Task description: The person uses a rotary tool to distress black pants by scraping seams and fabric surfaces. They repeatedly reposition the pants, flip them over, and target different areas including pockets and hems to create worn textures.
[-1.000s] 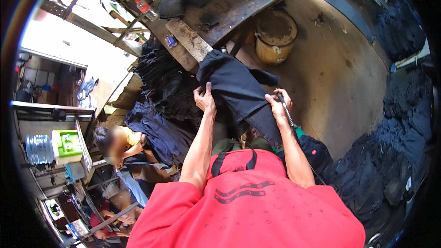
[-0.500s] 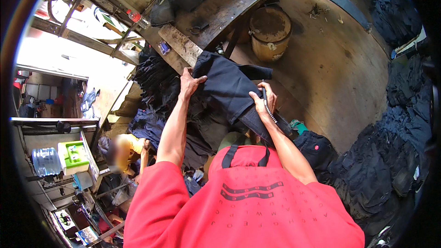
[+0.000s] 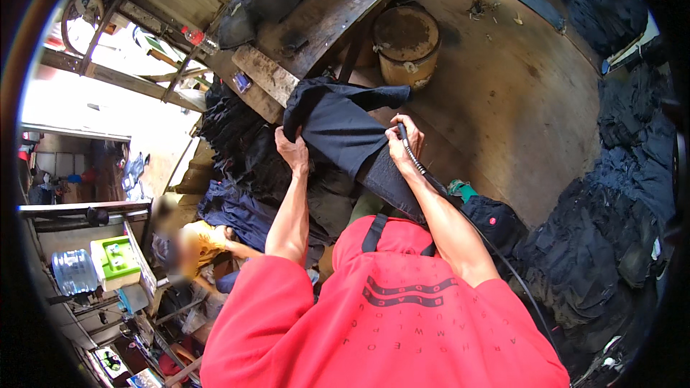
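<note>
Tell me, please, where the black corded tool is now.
In the head view, the black corded tool is right of centre, in the right hand, beside the dark garment.

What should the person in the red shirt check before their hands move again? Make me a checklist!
1. Left hand has hold of the dark cloth by its edge: ok.
2. Right hand has hold of the black tool: ok.
3. Cloth covers the near end of the board: ok.
4. Cloth is smooth: not ok, creases show between the hands.
5. Tool's tip is clear of fingers: cannot tell, it is too small to make out.
6. Cord is free along its whole length: cannot tell, its far end is not visible.
</note>
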Motion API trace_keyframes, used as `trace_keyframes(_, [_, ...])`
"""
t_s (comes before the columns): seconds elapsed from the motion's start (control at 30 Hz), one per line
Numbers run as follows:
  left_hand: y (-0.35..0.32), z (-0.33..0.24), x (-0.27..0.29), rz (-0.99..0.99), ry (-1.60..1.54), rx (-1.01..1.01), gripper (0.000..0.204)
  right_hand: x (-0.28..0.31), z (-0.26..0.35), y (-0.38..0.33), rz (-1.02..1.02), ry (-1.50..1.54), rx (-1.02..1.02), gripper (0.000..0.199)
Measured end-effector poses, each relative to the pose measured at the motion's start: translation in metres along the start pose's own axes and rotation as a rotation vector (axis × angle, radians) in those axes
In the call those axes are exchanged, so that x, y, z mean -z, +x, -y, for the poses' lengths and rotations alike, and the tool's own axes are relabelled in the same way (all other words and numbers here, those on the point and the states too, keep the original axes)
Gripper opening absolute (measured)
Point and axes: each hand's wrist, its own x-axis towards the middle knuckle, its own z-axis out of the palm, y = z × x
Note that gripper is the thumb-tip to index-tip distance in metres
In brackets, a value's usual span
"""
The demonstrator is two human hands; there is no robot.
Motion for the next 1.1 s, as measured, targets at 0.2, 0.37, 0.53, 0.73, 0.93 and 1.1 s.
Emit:
trace_keyframes(0.2, [-0.001,-0.008,-0.002,0.028,-0.179,0.158,0.055,0.029,-0.020,0.002,-0.058,-0.039,-0.166,0.023])
trace_keyframes(0.37, [0.010,-0.014,0.002,0.248,-0.547,0.761,0.057,0.021,-0.016,-0.003,0.013,0.018,-0.134,0.026])
trace_keyframes(0.53, [0.027,-0.029,0.028,0.415,-0.046,0.519,0.059,0.020,-0.011,-0.013,0.049,-0.037,-0.155,0.038])
trace_keyframes(0.73, [0.053,-0.029,0.046,0.485,0.038,0.050,0.058,0.020,-0.001,-0.007,0.031,-0.167,-0.063,0.041])
trace_keyframes(0.93, [0.076,-0.009,0.035,0.562,-0.187,0.181,0.056,-0.036,0.038,-0.022,0.195,-0.217,0.495,0.015])
trace_keyframes(1.1, [0.091,0.008,0.028,0.673,-0.027,-0.057,0.054,-0.134,0.048,-0.033,0.521,-0.176,0.598,0.036])
